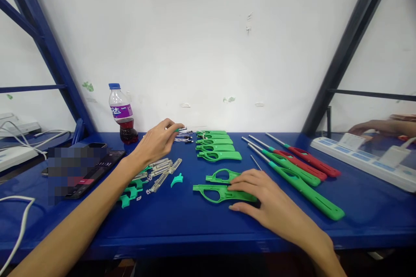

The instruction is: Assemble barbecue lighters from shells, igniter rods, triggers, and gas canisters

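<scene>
My left hand [159, 140] reaches over the back of the table, thumb and fingers pinched on a small slim igniter part [182, 129]. Just past its fingertips lie more igniter parts with black and white wires [183, 139]. My right hand [263, 194] rests over the rear of an open green lighter shell half [214, 190], fingers on top and thumb along the near side. A second green shell half [221, 176] lies right behind it, partly under the fingers. Further back are several green shell halves [219, 156] in a row, some with wires in them.
Clear fuel tanks [162, 173], teal triggers [131, 192] and a loose trigger [177, 179] lie left of centre. Long red and green lighters [305, 190] lie right, near a power strip [364, 160]. A bottle [121, 112] and a phone [97, 173] are at left.
</scene>
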Action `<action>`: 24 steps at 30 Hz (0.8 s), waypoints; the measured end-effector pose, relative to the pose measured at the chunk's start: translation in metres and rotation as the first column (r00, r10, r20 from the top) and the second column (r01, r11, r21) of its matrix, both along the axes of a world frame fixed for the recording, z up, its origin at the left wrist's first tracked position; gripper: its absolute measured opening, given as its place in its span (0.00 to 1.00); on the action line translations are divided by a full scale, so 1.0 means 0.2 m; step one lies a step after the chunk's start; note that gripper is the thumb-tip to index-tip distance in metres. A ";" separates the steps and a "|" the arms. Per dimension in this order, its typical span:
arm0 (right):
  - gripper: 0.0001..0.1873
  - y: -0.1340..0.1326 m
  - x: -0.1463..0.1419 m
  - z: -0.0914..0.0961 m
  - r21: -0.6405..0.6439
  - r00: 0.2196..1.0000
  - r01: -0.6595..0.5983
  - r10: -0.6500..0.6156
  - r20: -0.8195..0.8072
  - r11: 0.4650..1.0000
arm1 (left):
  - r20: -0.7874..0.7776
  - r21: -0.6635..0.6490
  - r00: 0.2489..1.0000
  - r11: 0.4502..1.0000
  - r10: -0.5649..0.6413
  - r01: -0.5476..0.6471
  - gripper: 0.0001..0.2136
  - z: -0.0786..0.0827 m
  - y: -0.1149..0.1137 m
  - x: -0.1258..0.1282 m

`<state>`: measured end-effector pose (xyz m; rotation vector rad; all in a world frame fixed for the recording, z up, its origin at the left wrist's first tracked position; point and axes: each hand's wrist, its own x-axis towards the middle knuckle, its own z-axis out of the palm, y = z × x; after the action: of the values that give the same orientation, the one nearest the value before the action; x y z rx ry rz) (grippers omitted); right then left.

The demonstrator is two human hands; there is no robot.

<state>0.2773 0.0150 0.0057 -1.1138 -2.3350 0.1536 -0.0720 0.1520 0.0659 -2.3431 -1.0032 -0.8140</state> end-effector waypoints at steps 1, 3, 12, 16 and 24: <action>0.12 -0.01 -0.01 0.01 -0.039 1.000 -0.028 0.028 -0.001 0.999 | 0.006 0.016 1.000 1.000 -0.011 0.011 0.14 0.01 -0.02 0.01; 0.09 -0.02 -0.02 0.02 -0.093 0.997 -0.079 0.078 -0.016 0.992 | 0.014 0.052 0.999 0.998 -0.041 0.040 0.14 0.03 -0.09 0.02; 0.10 -0.06 0.00 0.03 -0.130 0.995 -0.102 0.100 -0.018 0.986 | 0.193 0.003 0.975 0.993 -0.113 0.114 0.20 -0.04 -0.68 0.10; 0.08 -0.10 0.00 0.02 -0.091 0.995 -0.095 0.095 -0.007 0.991 | 0.241 -0.140 0.966 0.981 -0.097 0.133 0.23 -0.14 -0.86 0.11; 0.09 -0.11 0.00 0.01 -0.184 0.997 -0.071 0.065 -0.037 0.980 | 0.301 -0.269 0.952 0.954 -0.048 0.133 0.21 -0.30 -0.92 0.10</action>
<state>0.2780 -0.0069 0.0068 -1.1099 -2.3702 0.4177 -0.0527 -0.0318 0.0063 -2.5801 -1.2098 -1.1457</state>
